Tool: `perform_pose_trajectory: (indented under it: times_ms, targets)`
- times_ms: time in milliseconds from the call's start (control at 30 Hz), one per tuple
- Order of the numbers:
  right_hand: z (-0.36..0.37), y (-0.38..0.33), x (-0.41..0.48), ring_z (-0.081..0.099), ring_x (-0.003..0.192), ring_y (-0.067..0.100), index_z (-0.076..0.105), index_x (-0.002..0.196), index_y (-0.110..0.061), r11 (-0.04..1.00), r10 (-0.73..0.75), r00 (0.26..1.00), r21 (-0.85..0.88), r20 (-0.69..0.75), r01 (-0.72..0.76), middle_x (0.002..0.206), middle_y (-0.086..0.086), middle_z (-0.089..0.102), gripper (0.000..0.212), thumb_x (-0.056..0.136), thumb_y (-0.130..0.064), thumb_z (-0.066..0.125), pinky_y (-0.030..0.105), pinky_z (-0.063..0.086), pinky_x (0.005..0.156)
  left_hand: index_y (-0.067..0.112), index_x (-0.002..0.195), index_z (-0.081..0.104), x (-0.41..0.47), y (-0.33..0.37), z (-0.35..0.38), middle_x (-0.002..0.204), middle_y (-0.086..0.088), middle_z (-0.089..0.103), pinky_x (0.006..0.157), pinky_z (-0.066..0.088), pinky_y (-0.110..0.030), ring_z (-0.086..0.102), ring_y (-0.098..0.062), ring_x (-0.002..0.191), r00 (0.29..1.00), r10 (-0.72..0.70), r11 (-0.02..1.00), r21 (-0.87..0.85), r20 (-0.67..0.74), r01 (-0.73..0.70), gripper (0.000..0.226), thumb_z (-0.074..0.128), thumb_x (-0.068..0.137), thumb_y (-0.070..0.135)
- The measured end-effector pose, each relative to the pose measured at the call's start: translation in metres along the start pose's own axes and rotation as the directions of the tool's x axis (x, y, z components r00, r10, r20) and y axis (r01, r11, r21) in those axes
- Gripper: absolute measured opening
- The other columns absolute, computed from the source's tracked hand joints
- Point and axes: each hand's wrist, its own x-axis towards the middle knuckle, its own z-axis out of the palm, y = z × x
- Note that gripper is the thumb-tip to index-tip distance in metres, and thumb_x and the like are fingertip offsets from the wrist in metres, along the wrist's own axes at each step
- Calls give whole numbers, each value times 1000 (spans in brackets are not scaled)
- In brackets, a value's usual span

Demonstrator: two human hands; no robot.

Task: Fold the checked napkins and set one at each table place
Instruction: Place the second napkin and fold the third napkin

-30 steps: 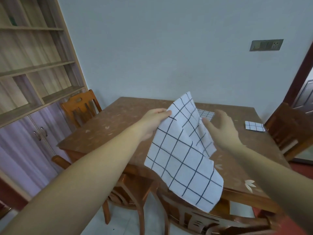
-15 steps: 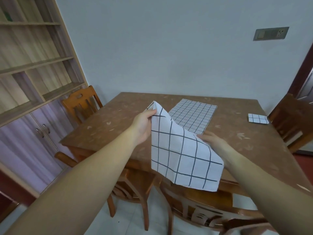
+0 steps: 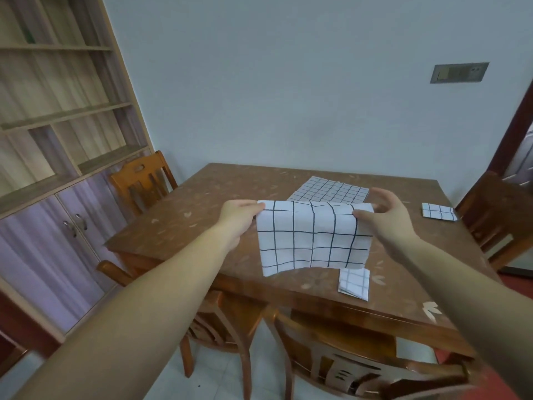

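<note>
The napkin (image 3: 313, 235), white with a dark check, hangs in mid-frame above the table (image 3: 202, 215), held up by its top edge so that it drapes as a folded rectangle. The left hand (image 3: 239, 216) has its grip closed on the upper left corner, fingers pinched over the cloth. The right hand (image 3: 383, 216) pinches the upper right corner between thumb and a lower finger, while its other fingers are spread and lifted clear of the cloth. The lower edge of the napkin hangs free, a little curled at the right.

Just below that lower right corner, a small folded napkin (image 3: 354, 283) lies flat on the table near its front edge. Behind the held napkin, toward the far side of the table, an unfolded napkin (image 3: 331, 191) lies spread flat. At the right of the frame another folded one (image 3: 439, 211) rests by the table's right edge.

A chair (image 3: 144, 180) stands at the left side of the table, and the backs of two more show at the bottom of the frame, one (image 3: 222, 321) left of centre and one (image 3: 360, 370) to the right. A shelf unit (image 3: 57, 116) fills the upper left, with cupboard doors (image 3: 57, 243) below it. A switch plate (image 3: 459, 72) sits on the wall at upper right.
</note>
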Motion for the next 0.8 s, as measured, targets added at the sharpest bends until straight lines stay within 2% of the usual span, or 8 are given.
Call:
perform_pose_trajectory:
  times_ms: [67,200,267,367,467,533,667,800]
  targets:
    - [-2,-5,-3,58,96,17,50,133,-27,1000,-28,999,4,-45,28,115,7,61,62,79,-9,74,33,48,80,3,114,70,-3,2,0,112,-19,71,62,50,-25,66,-19,75,1000,-6,999,-45,-26,4,28,70,88,14]
    - [-5,-11,-6,60,100,18,58,113,-31,995,-97,988,6,-117,98,110,-1,64,47,76,-10,77,35,51,83,13,123,65,-15,6,-5,118,-16,68,63,51,-26,67,-30,102,997,42,998,-40,-59,-44,35,70,88,16]
    - [-3,-15,-7,61,90,15,68,95,-24,993,-115,989,15,-98,117,102,-2,69,25,77,-10,77,32,49,77,21,121,64,-22,9,-11,119,-13,68,68,54,-31,66,-30,102,995,80,996,-24,-59,-82,32,68,90,17]
    - [5,-25,-10,59,75,12,73,80,-19,989,-144,988,22,-50,145,83,-2,69,11,79,-9,75,23,44,65,21,110,70,-28,12,-29,117,-9,69,63,48,-23,65,-18,90,991,132,991,-14,-2,-132,21,68,90,16]
    - [15,-31,-13,59,72,9,73,80,-18,981,-193,981,-31,1,193,83,-2,70,10,79,-9,75,17,44,61,21,109,71,-29,10,-49,118,-6,68,85,55,-30,64,-18,104,983,181,973,138,26,-183,26,70,86,8]
    - [28,-35,-18,61,79,10,73,85,-18,971,-219,973,-83,69,224,88,-5,71,11,78,-10,76,20,45,66,21,113,71,-30,6,-65,117,-4,67,96,52,-36,62,-17,109,977,214,945,256,-10,-204,30,72,85,9]
    - [61,-37,-27,61,80,7,71,97,-21,893,-281,927,-285,247,347,92,-10,68,21,78,-13,77,19,42,66,16,117,71,-31,-7,-101,112,-4,69,91,48,-29,60,-14,104,953,284,884,413,-102,-219,31,72,86,14]
    - [100,-34,-37,63,98,15,70,114,-14,746,-358,853,-432,379,506,109,-1,69,32,83,-12,72,24,43,81,14,113,72,-29,-19,-139,110,-6,71,88,48,-27,61,-13,101,936,315,855,476,-158,-208,28,72,85,13]
